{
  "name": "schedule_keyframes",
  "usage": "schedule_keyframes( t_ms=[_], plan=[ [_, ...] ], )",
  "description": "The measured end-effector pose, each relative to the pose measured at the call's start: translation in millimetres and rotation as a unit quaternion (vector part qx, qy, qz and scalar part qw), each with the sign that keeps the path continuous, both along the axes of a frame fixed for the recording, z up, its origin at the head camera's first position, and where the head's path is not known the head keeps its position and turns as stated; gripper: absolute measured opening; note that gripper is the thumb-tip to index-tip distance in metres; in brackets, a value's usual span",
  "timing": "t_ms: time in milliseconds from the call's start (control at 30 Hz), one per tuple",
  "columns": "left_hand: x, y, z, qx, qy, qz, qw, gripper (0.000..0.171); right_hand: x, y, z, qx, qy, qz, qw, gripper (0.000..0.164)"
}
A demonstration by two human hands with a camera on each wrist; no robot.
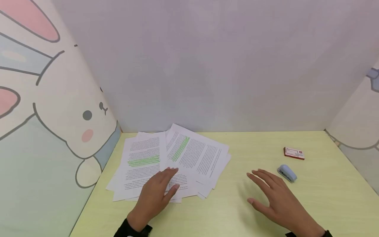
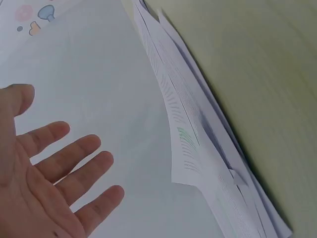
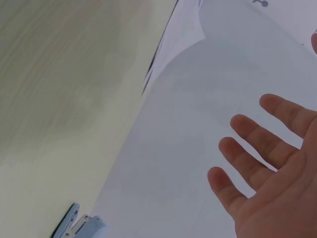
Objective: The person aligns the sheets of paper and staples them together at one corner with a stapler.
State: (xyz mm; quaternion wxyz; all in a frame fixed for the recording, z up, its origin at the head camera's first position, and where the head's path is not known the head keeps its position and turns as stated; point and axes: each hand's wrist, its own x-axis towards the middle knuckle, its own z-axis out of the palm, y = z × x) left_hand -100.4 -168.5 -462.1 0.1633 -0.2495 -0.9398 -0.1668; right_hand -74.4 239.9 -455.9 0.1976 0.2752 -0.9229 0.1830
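Several printed sheets of paper (image 1: 145, 177) lie spread and overlapping on the left half of the table, two of them showing green highlighted lines. My left hand (image 1: 155, 194) is held over their near edge, fingers extended; the left wrist view shows its palm with nothing in it. To the right, my right hand (image 1: 270, 199) hovers above the bare tabletop with fingers spread, also holding nothing. Just beyond its fingers lies a small light-blue stapler (image 1: 287, 173). Behind the stapler is a small red and white box (image 1: 293, 153).
The pale yellow-green table (image 1: 213, 214) ends at a plain whitish back wall (image 1: 219, 72). A side panel (image 1: 65, 131) with a cartoon rabbit closes the left, and another printed panel (image 1: 358, 131) stands on the right.
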Motion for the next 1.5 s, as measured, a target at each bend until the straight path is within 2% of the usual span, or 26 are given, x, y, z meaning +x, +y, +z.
schedule_keyframes(
  t_ms=[133, 300, 400, 467, 500, 533, 567, 633, 700, 733, 900, 1033, 1167, 1333, 1433, 1500],
  plan=[
    [-2.2, 1, 3.7, 0.032, -0.017, 0.033, 0.9988, 0.040, -1.6, -3, 4.3, -0.013, 0.011, 0.014, 1.000, 0.070],
    [-7.2, 3, 7.3, 0.068, -0.054, 0.102, 0.9910, 0.026, -8.0, -6, 9.8, -0.019, 0.027, 0.026, 0.999, 0.067],
    [-13.3, 2, 6.7, 0.117, -0.101, 0.132, 0.9790, 0.019, -13.9, -7, 12.8, -0.016, 0.033, 0.026, 0.999, 0.068],
    [-19.1, 1, 5.8, 0.170, -0.160, 0.129, 0.9638, 0.016, -18.8, -8, 15.2, -0.015, 0.031, 0.023, 0.999, 0.067],
    [-22.1, 0, 5.6, 0.201, -0.200, 0.123, 0.9511, 0.016, -21.2, -9, 16.7, -0.016, 0.027, 0.020, 0.999, 0.067],
    [-25.6, -1, 5.4, 0.237, -0.241, 0.114, 0.9342, 0.017, -23.9, -10, 18.4, -0.018, 0.022, 0.017, 0.999, 0.068],
    [-29.2, -2, 5.5, 0.272, -0.284, 0.105, 0.9134, 0.018, -26.9, -11, 20.3, -0.020, 0.017, 0.014, 1.000, 0.069],
    [-36.6, -3, 4.8, 0.333, -0.361, 0.094, 0.8660, 0.022, -33.6, -15, 24.9, -0.023, 0.001, 0.004, 1.000, 0.071],
    [-44.2, -4, 4.0, 0.374, -0.422, 0.093, 0.8204, 0.028, -41.3, -19, 30.1, -0.024, -0.019, -0.004, 1.000, 0.073],
    [-47.4, -4, 3.7, 0.390, -0.446, 0.095, 0.8002, 0.030, -45.9, -21, 32.9, -0.022, -0.030, -0.007, 0.999, 0.074],
    [-57.0, -3, 2.3, 0.452, -0.530, 0.098, 0.7108, 0.036, -71.9, -38, 49.6, -0.010, -0.085, -0.011, 0.996, 0.075],
    [-55.2, -1, 5.8, 0.510, -0.559, 0.108, 0.6448, 0.043, -97.2, -56, 60.3, -0.009, -0.117, -0.013, 0.993, 0.076],
    [-49.1, 4, 13.7, 0.573, -0.568, 0.132, 0.5754, 0.037, -127.1, -76, 67.5, -0.011, -0.158, -0.024, 0.987, 0.076],
    [-45.2, 10, 21.6, 0.629, -0.571, 0.157, 0.5031, 0.045, -168.7, -98, 71.0, -0.034, -0.223, -0.014, 0.974, 0.066],
    [-44.4, 13, 23.3, 0.666, -0.560, 0.172, 0.4607, 0.055, -196.7, -109, 66.2, -0.054, -0.271, 0.002, 0.961, 0.057],
    [-43.8, 15, 22.9, 0.685, -0.555, 0.179, 0.4359, 0.061, -214.2, -114, 59.6, -0.056, -0.296, 0.008, 0.953, 0.052]
  ],
)
